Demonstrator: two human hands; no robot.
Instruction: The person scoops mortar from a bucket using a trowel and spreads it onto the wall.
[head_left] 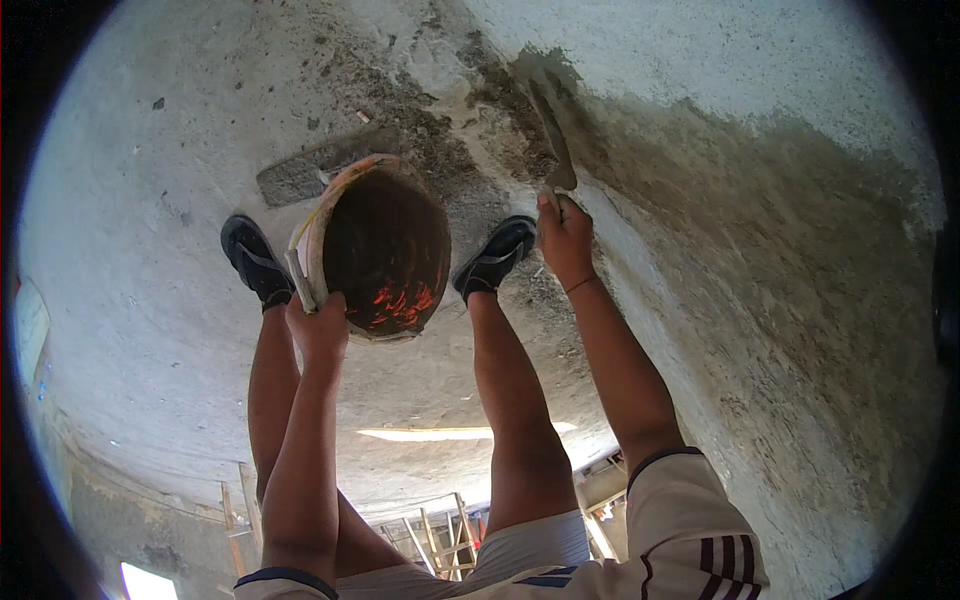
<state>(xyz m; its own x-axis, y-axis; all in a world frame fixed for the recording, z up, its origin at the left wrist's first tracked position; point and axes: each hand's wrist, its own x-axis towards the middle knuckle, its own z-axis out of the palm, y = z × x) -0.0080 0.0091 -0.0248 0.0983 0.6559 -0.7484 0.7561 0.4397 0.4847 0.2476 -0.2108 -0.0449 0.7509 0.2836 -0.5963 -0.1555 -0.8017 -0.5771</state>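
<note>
Bucket (387,225): showing at one o'clock from left hand (319,325), which is gripping its edge. Trowel (553,135): pointing just before twelve from right hand (566,238), which is clutching its handle. Right forearm (622,360): slanting toward eleven.

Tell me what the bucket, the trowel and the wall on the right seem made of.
Bucket: probably plastic, dull and crusted; orange-red streaks show amid dark residue inside.
Trowel: likely metal, dull; its blade looks thin and dark. The part inside the right hand is mostly hidden, so undecided.
Wall: seemingly cement plaster, rough and matt, with a grainy, darker, damp-looking area beside paler grey.
</note>
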